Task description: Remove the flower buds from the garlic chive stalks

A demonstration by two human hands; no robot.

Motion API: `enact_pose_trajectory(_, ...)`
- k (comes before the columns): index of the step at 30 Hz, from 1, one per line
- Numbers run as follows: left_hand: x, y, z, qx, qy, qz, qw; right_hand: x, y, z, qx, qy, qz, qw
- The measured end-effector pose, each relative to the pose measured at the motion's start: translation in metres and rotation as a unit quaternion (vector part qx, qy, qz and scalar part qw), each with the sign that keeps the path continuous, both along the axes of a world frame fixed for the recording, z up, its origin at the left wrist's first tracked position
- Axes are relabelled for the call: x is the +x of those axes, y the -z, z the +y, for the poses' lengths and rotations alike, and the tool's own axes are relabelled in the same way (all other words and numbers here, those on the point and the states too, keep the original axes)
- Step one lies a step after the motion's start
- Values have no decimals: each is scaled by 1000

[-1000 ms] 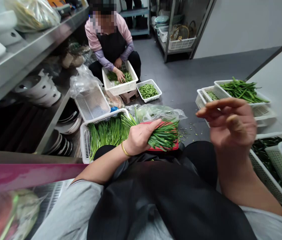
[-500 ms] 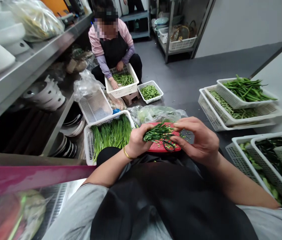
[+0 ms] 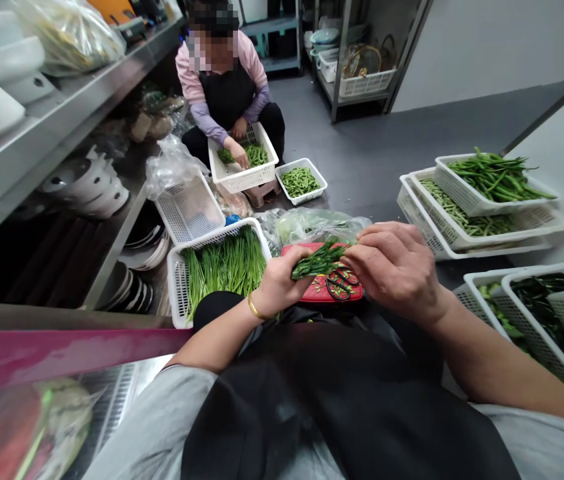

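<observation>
My left hand [image 3: 285, 275] is closed around a bunch of green flowering chive stems [image 3: 318, 259], their tips pointing right. At that tip end, the bent fingers of my right hand [image 3: 395, 267] pinch together; exactly which tips they grip is hidden. Below the bunch lies a red tray or board [image 3: 349, 295] scattered with small green bits. On it rest black-handled scissors [image 3: 338, 288], blades not visible. To the left, a white basket [image 3: 178, 283] holds long green chive stems [image 3: 227, 267].
Across from me a person [image 3: 227, 87] sorts green beans in a white basket [image 3: 245, 180]. A smaller basket of beans [image 3: 299, 181] stands beside it. Stacked vegetable baskets [image 3: 487, 220] are at right. A steel shelf [image 3: 87, 87] with dishes runs along the left.
My right hand has turned, its fingers bending more and closing in at the stem tips. More of the scissors shows. The other person's hand has moved within the bean basket.
</observation>
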State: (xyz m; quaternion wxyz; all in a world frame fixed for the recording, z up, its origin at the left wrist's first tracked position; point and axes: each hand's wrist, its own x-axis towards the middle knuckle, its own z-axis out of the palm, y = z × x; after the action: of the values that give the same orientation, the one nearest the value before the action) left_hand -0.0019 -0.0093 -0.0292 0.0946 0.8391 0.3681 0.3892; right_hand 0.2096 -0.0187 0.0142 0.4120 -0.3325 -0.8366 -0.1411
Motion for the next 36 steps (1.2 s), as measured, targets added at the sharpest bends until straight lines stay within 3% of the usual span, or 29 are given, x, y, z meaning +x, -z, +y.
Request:
enact_pose_trajectory(2,1,1,0,-1,6,3,1000,-4,6,5,-33,-25,46,998)
enact_pose_trajectory(4,3,5,0,33,18,7,999,-10,11,9,-127,-68,163,976)
enact_pose_trajectory(7,3,13,0,86,32,24,995,-13,10,14,-260,-149,362,883)
enact_pose_trajectory(9,1,16,0,98,32,36,994,-9,2,13,-269,-194,431,839)
enact_pose_trajectory(10,0,17,1,99,29,40,994,-5,-3,11,-252,-207,432,841)
enact_pose_trajectory(12,-1,17,1,104,21,40,994,2,-15,5,-218,-202,357,885)
enact_pose_trajectory(14,-1,16,1,117,16,37,992,6,-24,1,-208,-174,211,939)
enact_pose_trajectory(16,1,15,2,131,15,34,991,6,-28,0,-214,-149,79,962)
enact_pose_trajectory(19,4,14,2,122,16,30,992,1,-26,3,-185,-126,-24,974)
enact_pose_trajectory(23,3,16,1,92,24,28,995,-4,-18,6,-142,-104,-89,980)
enact_pose_trajectory(26,2,20,1,69,17,48,996,-6,-12,8,-141,-73,-69,985)
enact_pose_trajectory(28,2,22,2,52,15,54,997,-11,-5,12,-187,-69,6,980)
enact_pose_trajectory(30,3,23,3,36,18,45,998,-20,4,16,-282,-94,136,945)
enact_pose_trajectory(31,4,23,4,26,20,35,999,-26,8,18,-335,-114,218,910)
enact_pose_trajectory(33,6,21,5,1,31,6,1000,-36,14,20,-418,-158,380,810)
enact_pose_trajectory(35,6,17,7,-35,52,-35,997,-39,12,20,-448,-193,491,722)
enact_pose_trajectory(36,4,15,8,-60,65,-62,994,-36,8,21,-441,-205,524,699)
